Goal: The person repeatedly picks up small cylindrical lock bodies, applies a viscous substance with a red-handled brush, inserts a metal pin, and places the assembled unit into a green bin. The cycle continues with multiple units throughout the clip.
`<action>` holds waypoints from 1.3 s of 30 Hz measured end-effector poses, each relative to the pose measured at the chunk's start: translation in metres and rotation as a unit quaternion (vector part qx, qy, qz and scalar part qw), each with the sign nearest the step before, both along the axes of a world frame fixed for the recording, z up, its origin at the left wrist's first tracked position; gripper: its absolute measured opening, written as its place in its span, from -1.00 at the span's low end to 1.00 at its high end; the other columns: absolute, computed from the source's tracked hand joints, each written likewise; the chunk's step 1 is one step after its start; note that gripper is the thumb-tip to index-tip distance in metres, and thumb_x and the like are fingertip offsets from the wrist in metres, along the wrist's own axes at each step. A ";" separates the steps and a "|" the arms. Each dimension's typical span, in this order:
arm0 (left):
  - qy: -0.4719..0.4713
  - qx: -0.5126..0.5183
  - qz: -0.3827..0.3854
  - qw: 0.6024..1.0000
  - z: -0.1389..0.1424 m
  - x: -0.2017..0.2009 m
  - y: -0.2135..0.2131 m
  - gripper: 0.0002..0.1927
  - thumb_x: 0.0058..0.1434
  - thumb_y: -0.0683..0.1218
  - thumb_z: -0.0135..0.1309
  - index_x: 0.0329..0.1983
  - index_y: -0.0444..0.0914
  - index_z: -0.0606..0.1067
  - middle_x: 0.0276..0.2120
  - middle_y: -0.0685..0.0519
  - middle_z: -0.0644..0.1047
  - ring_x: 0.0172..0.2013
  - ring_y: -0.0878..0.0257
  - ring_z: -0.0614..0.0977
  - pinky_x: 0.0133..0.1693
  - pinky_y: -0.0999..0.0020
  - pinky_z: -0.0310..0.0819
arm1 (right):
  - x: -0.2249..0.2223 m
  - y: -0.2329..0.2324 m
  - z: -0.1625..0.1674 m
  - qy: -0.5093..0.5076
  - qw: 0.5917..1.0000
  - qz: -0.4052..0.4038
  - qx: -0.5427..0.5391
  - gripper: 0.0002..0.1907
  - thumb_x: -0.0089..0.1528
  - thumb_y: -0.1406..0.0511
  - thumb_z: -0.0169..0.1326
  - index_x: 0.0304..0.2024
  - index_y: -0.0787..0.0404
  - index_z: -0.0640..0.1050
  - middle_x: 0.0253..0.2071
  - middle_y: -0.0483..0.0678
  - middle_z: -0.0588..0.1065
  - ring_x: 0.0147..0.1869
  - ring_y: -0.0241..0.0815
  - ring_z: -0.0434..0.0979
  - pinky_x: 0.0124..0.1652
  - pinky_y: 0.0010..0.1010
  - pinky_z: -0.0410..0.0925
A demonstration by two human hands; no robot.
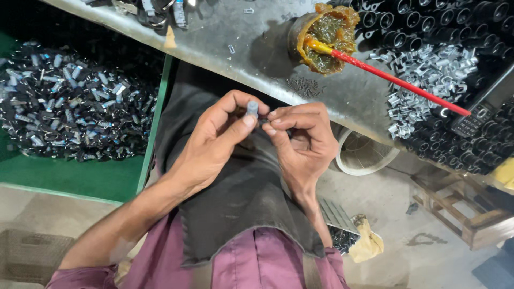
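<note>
Your left hand [214, 142] and your right hand [300, 142] met over your lap, just near of the counter [257, 53] edge, fingertips almost touching. Your left hand pinched a small grey metal clip [252, 108] between thumb and forefinger, so that hand was closed on it. The clip stood roughly upright, its long axis pointing far, toward the counter. Your right hand lay just to the right of the clip, its fingers curled tight; something small and dark seemed pinched there, but I could not tell what. So the clip sat between the two hands, held by the left, with the right a hair away.

A dark cloth [241, 198] draped your lap beneath both hands, soft and matte over a maroon shirt [267, 262].

Far and to the right on the worn grey counter stood a round tin [321, 37] caked with amber glue, glossy and lumpy at the rim, with a red stick [396, 80] leaning out of it toward the right. Beyond it lay a heap of bright silver clips [428, 75], angular and shiny, among black tubular pieces [428, 21]. To the left, a green tray [80, 176] held a big pile of dark finished pieces [69, 101] with glinting metal ends. A pale round tub [364, 155] sat low at the right, below the counter edge.
</note>
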State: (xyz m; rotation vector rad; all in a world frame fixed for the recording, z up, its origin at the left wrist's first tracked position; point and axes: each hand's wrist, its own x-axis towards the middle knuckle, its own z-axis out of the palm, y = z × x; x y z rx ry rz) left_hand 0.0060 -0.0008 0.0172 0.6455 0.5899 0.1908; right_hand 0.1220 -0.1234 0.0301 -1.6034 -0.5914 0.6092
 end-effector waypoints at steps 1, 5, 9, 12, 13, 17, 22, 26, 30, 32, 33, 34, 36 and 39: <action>0.013 0.059 -0.005 0.998 0.001 0.000 -0.001 -0.78 0.55 -0.14 -0.13 0.13 -0.34 0.41 -0.06 0.13 0.47 0.00 0.44 0.45 0.13 0.49 0.35 | -0.001 0.001 0.001 0.015 1.000 -0.006 0.001 -0.78 0.27 0.61 0.26 -0.16 0.30 0.52 -0.12 -0.05 0.43 0.00 -0.25 0.57 0.07 -0.48 0.48; -0.020 -0.055 0.041 0.997 0.000 0.001 -0.006 -0.74 0.54 -0.07 -0.12 0.15 -0.32 0.40 -0.06 0.14 0.47 -0.07 0.44 0.44 0.03 0.49 0.35 | -0.004 0.006 0.004 0.027 1.000 -0.004 -0.002 -0.80 0.30 0.62 0.23 -0.15 0.35 0.50 -0.09 0.00 0.44 -0.02 -0.21 0.58 0.00 -0.45 0.50; -0.067 -0.100 0.059 0.991 -0.003 0.001 -0.012 -0.69 0.58 -0.01 -0.10 0.19 -0.31 0.40 -0.10 0.14 0.44 -0.14 0.43 0.42 -0.03 0.49 0.35 | -0.006 0.006 0.004 0.101 0.995 -0.022 0.013 -0.84 0.32 0.62 0.16 -0.12 0.39 0.48 -0.04 0.00 0.41 -0.13 -0.26 0.58 -0.15 -0.47 0.53; -0.058 -0.071 0.041 0.995 -0.002 0.001 -0.013 -0.68 0.58 0.01 -0.10 0.18 -0.31 0.41 -0.13 0.16 0.43 -0.17 0.43 0.42 -0.08 0.53 0.35 | -0.007 0.002 0.003 0.105 0.994 -0.024 0.010 -0.84 0.34 0.62 0.16 -0.10 0.40 0.49 -0.03 -0.02 0.38 -0.15 -0.29 0.56 -0.16 -0.49 0.51; -0.046 -0.059 0.033 0.997 -0.002 0.000 -0.013 -0.68 0.57 0.02 -0.10 0.17 -0.31 0.41 -0.13 0.16 0.44 -0.18 0.44 0.42 -0.10 0.54 0.35 | -0.006 0.001 0.003 0.106 0.994 -0.025 0.011 -0.84 0.34 0.62 0.16 -0.10 0.40 0.49 -0.03 -0.02 0.38 -0.14 -0.29 0.55 -0.15 -0.48 0.51; -0.012 -0.051 -0.004 0.999 -0.004 -0.003 -0.008 -0.63 0.56 0.03 -0.09 0.18 -0.36 0.46 -0.24 0.17 0.43 -0.24 0.46 0.42 -0.20 0.55 0.33 | -0.003 -0.004 -0.002 0.134 0.991 -0.010 0.025 -0.84 0.34 0.62 0.16 -0.11 0.39 0.47 -0.06 -0.03 0.38 -0.09 -0.33 0.49 -0.07 -0.53 0.46; -0.038 -0.163 0.005 0.986 -0.008 -0.003 -0.003 -0.62 0.56 0.00 -0.05 0.24 -0.38 0.46 -0.25 0.13 0.45 -0.23 0.43 0.47 -0.08 0.42 0.52 | -0.004 -0.004 -0.008 0.138 0.990 -0.016 0.011 -0.83 0.34 0.60 0.13 -0.10 0.35 0.46 -0.03 -0.05 0.36 -0.04 -0.31 0.51 0.01 -0.52 0.44; -0.023 -0.193 0.005 0.981 -0.006 -0.001 -0.003 -0.66 0.47 -0.03 0.00 0.19 -0.32 0.44 -0.17 0.11 0.51 -0.19 0.41 0.52 -0.12 0.41 0.53 | -0.009 -0.005 -0.010 0.095 0.995 -0.032 0.018 -0.82 0.37 0.59 0.13 -0.07 0.33 0.45 -0.01 -0.05 0.36 -0.07 -0.34 0.50 -0.07 -0.56 0.45; -0.025 -0.164 0.001 0.986 -0.005 -0.002 -0.004 -0.69 0.48 -0.03 0.00 0.16 -0.31 0.45 -0.15 0.12 0.52 -0.19 0.42 0.52 -0.13 0.43 0.52 | -0.008 -0.006 -0.010 0.063 0.997 -0.032 0.025 -0.82 0.38 0.58 0.15 -0.06 0.32 0.45 -0.05 -0.06 0.37 -0.05 -0.32 0.53 -0.04 -0.56 0.45; -0.024 -0.148 -0.003 0.989 -0.006 -0.003 -0.005 -0.69 0.49 -0.02 -0.01 0.16 -0.31 0.46 -0.14 0.12 0.53 -0.19 0.43 0.51 -0.13 0.44 0.52 | -0.007 -0.006 -0.012 0.053 0.998 -0.028 0.026 -0.82 0.38 0.58 0.16 -0.06 0.33 0.46 -0.07 -0.06 0.36 -0.05 -0.33 0.51 -0.03 -0.57 0.43; -0.023 -0.144 -0.003 0.989 -0.006 -0.003 -0.005 -0.69 0.49 -0.02 -0.01 0.16 -0.31 0.46 -0.14 0.13 0.53 -0.19 0.43 0.51 -0.13 0.44 0.53 | -0.006 -0.007 -0.013 0.054 0.998 -0.026 0.028 -0.83 0.37 0.57 0.16 -0.06 0.33 0.46 -0.07 -0.06 0.36 -0.05 -0.34 0.50 -0.03 -0.57 0.42; -0.023 -0.140 -0.004 0.990 -0.006 -0.003 -0.005 -0.69 0.49 -0.02 -0.01 0.16 -0.31 0.46 -0.13 0.13 0.53 -0.19 0.44 0.50 -0.12 0.45 0.53 | -0.006 -0.008 -0.014 0.054 0.998 -0.025 0.031 -0.83 0.37 0.57 0.16 -0.07 0.34 0.46 -0.07 -0.06 0.36 -0.06 -0.34 0.48 -0.03 -0.57 0.41; -0.022 -0.131 -0.008 0.991 -0.005 -0.002 -0.004 -0.68 0.50 -0.02 -0.01 0.16 -0.32 0.47 -0.16 0.13 0.52 -0.21 0.44 0.50 -0.13 0.45 0.53 | -0.005 -0.011 -0.017 0.083 0.996 -0.019 0.032 -0.83 0.41 0.56 0.18 -0.07 0.32 0.45 -0.07 -0.04 0.36 -0.07 -0.34 0.46 -0.04 -0.57 0.40; -0.030 -0.145 -0.030 0.989 0.002 0.000 0.004 -0.68 0.54 -0.03 0.01 0.17 -0.37 0.51 -0.23 0.12 0.51 -0.24 0.43 0.50 -0.15 0.46 0.50 | -0.002 -0.016 -0.023 0.239 0.966 0.003 0.097 -0.73 0.40 0.50 0.23 0.01 0.25 0.39 -0.08 -0.04 0.35 -0.08 -0.35 0.41 -0.06 -0.54 0.40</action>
